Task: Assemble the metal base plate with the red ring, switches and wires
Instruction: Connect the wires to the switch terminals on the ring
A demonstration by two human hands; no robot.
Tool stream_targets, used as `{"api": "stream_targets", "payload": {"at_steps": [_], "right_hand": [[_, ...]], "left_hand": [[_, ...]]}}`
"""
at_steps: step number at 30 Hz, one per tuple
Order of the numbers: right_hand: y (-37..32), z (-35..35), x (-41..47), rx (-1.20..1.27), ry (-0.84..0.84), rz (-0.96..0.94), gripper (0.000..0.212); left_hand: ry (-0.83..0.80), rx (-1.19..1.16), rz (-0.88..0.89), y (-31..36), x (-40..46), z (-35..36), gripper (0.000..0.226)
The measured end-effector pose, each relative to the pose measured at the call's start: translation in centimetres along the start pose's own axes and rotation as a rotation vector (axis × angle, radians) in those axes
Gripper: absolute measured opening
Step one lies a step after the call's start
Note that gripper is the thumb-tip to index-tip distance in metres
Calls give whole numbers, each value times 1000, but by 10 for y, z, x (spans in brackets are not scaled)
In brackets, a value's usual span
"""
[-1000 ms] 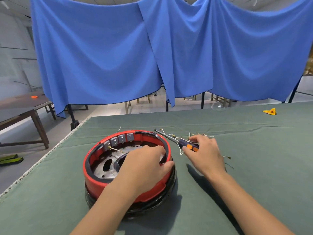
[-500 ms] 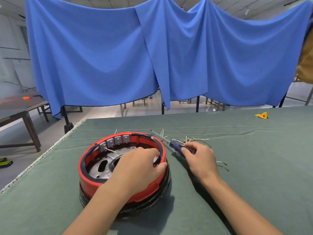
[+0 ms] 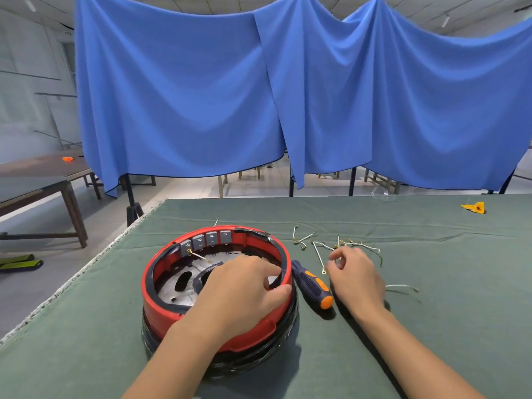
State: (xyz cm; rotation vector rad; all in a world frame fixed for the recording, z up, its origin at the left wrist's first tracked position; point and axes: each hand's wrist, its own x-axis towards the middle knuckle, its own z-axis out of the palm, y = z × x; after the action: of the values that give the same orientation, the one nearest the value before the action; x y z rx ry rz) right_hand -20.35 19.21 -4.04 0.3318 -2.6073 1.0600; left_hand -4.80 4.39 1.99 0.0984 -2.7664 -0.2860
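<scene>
Left hand (image 3: pixel 244 292): lies over the right-hand rim of the red ring (image 3: pixel 161 306), thumb outside the wall, fingers curled over the edge inside; it grips the rim, seemingly to steady the assembly while the other hand fetches a part. Right hand (image 3: pixel 357 277): to the right of the ring, palm down on the green table cover (image 3: pixel 431 341), fingers bent and reaching into the loose wires (image 3: pixel 319 254); blurred, so whether it pinches one already cannot be told. Screwdriver (image 3: pixel 312 283): flat on the cover between the ring and the right hand, touching neither hand; long axis runs away from the person, orange butt nearest them, shaft end hidden behind the ring's rim. Red ring: sits open side up on a black-wrapped base (image 3: pixel 259 361), axis upright, with the metal base plate (image 3: pixel 172 295) flat inside it. Switches (image 3: pixel 205 240): four grey blocks in a row on the inner wall at the far side of the ring, facing inward; one wire (image 3: pixel 198 256) runs from the leftmost down towards the plate. Remaining wires: scattered beyond and right of the ring, pointing various ways. Blue curtain (image 3: pixel 201 96): hangs behind the table, beyond the ring.
</scene>
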Motion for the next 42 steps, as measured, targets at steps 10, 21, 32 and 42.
{"api": "stream_targets", "payload": {"at_steps": [10, 21, 32, 42], "right_hand": [[-3, 11, 11, -268, -71, -30, 15], [-2, -17, 23, 578, 48, 259, 14], [-24, -16, 3, 818, -139, 115, 15], [-49, -27, -4, 1059, -265, 128, 19]], "left_hand": [[5, -107, 10, -3, 1, 1, 31], [2, -144, 16, -3, -1, 0, 29], [-11, -190, -46, 0, -5, -4, 29], [-10, -419, -168, -5, -3, -3, 18]]}}
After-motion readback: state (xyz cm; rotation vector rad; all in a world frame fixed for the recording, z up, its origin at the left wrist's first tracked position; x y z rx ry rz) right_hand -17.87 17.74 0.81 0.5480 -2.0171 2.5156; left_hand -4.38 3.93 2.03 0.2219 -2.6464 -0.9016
